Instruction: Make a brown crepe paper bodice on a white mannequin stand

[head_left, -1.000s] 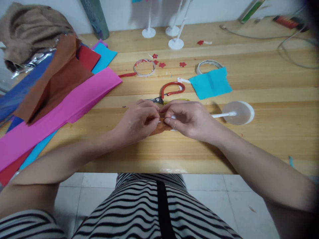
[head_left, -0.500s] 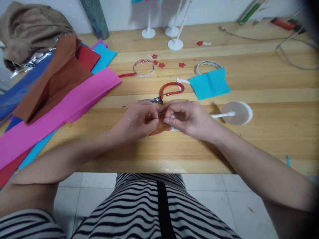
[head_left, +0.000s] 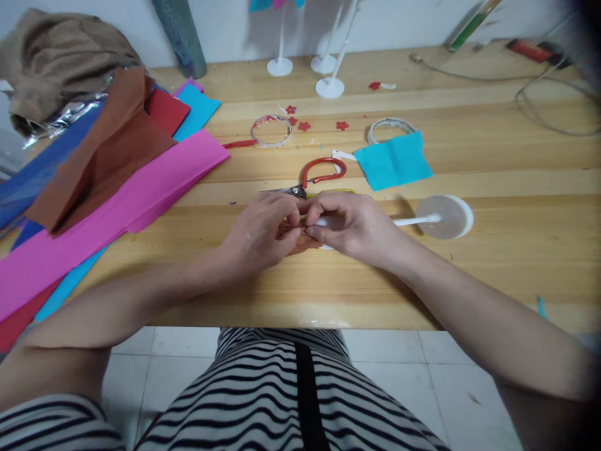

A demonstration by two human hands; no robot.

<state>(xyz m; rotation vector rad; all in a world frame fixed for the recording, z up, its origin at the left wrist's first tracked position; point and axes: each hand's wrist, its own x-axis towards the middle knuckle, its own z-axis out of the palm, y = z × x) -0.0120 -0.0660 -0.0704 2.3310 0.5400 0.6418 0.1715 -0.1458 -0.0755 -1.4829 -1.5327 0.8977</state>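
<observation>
My left hand [head_left: 263, 230] pinches a small piece of brown paper [head_left: 304, 243] near the front middle of the table. My right hand [head_left: 354, 228] pinches the same paper from the other side, its fingertips close to those of my left hand. A white stand [head_left: 445, 217] lies on its side to the right, its thin stem running left beneath my right hand. The stem's far end is mostly hidden by my fingers. Just beyond my hands lie scissors [head_left: 323, 169] with a red handle loop.
Coloured paper sheets [head_left: 178, 172] and a brown cloth [head_left: 70, 56] cover the left. Behind my hands are tape rings [head_left: 271, 131], a blue paper square [head_left: 394, 161] and small red flower shapes [head_left: 342, 126]. White stands [head_left: 329, 88] rise at the back; a cable [head_left: 469, 77] lies back right.
The fingers of both hands have shifted slightly on the brown paper, and more of the white stem shows between my right fingers. Both hands still pinch the paper.
</observation>
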